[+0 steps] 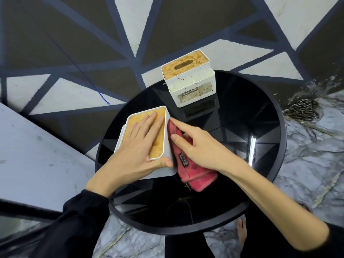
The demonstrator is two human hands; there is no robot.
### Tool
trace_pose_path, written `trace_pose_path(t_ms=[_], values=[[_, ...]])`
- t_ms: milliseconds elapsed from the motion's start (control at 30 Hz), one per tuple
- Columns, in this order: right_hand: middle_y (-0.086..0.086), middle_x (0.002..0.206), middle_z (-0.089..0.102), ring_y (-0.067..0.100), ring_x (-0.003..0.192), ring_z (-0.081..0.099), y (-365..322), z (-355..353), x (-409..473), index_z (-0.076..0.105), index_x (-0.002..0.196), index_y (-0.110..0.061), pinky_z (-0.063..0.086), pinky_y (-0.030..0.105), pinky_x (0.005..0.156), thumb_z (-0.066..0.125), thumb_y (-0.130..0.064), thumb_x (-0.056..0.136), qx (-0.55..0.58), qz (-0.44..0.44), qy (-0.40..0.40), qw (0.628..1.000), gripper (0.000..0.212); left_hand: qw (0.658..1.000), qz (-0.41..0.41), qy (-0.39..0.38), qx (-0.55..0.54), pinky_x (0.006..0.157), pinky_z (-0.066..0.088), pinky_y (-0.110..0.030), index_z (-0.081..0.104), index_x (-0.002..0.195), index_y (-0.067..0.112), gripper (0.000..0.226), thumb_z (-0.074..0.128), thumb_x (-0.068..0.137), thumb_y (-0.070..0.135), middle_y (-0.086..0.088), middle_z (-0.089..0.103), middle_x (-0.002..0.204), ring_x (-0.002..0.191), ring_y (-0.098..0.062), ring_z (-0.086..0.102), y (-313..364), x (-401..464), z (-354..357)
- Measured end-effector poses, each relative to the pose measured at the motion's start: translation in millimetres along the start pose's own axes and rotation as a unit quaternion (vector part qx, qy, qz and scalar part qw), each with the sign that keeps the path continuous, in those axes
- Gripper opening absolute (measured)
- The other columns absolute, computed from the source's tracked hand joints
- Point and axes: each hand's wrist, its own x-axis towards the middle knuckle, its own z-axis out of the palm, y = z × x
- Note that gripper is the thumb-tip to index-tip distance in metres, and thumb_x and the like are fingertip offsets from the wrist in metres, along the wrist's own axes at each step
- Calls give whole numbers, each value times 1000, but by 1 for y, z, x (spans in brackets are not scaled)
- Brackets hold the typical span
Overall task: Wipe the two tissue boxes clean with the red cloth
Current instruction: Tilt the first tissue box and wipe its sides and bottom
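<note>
A white tissue box with a wooden lid stands on the left of the round black table. My left hand lies flat on its lid, fingers straight, thumb against the near right corner. My right hand presses the red cloth against the box's right side wall, index finger stretched along the upper edge. The cloth hangs down to the tabletop and shows a black label. A second white tissue box, stained with brown spots and with a slotted wooden lid, stands at the table's far edge, untouched.
The glossy black round table reflects a light strip. A wall with dark and white triangles rises behind. A grey slab lies at the left. A chain sits on the marble floor at the right. A bare foot shows below.
</note>
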Motion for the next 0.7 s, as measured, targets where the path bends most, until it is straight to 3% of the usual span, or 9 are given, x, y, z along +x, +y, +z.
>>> trace_pose_path(t_ms=[100,233,367,467,533,600,700], values=[[-7,99,63,1,87,59,1,6,-15,31,161,-40,43,16,81,51,-41,107,-23,-6,6,1000,58,1000,-1,0,2,134,1,-43,-9,162,38,122,15,66,110,7,-10,178,163,-7,-13,0,0,1],[-23,76,47,-9,71,53,-2,1,4,36,160,-35,37,6,72,53,-36,107,-22,-2,20,1000,56,1000,-3,-1,1,134,0,-42,-9,161,39,120,14,66,110,6,-9,178,163,-8,-12,-1,0,1],[-29,84,41,2,100,48,-1,-7,24,36,160,-35,34,16,90,52,-37,108,-9,24,10,1000,55,1000,-8,-3,-2,134,-1,-41,-10,160,40,120,15,66,110,8,-11,177,162,-6,-13,0,0,0],[-30,86,45,-6,91,49,-2,-3,12,36,161,-35,36,5,79,52,-35,108,-10,12,9,1000,55,1000,-7,-2,1,134,-1,-41,-10,160,39,121,15,66,110,8,-11,178,162,-7,-14,1,0,1],[-24,91,51,-6,83,50,-2,3,-3,34,161,-38,38,8,79,51,-37,108,-12,5,12,1000,56,1000,-5,1,5,134,0,-42,-10,161,38,122,15,66,110,7,-10,178,163,-7,-14,0,1,2],[-10,101,57,1,88,53,-2,10,-20,29,161,-42,40,18,83,50,-41,107,-21,9,10,1000,58,1000,-4,1,9,134,0,-42,-10,161,38,123,14,65,110,7,-10,178,163,-7,-14,0,2,2],[-5,98,52,4,85,52,-8,17,-42,25,160,-49,39,17,77,48,-44,107,-9,15,3,1000,58,1000,-9,-2,7,134,0,-42,-10,161,38,123,15,65,110,8,-11,178,162,-7,-14,0,2,1]])
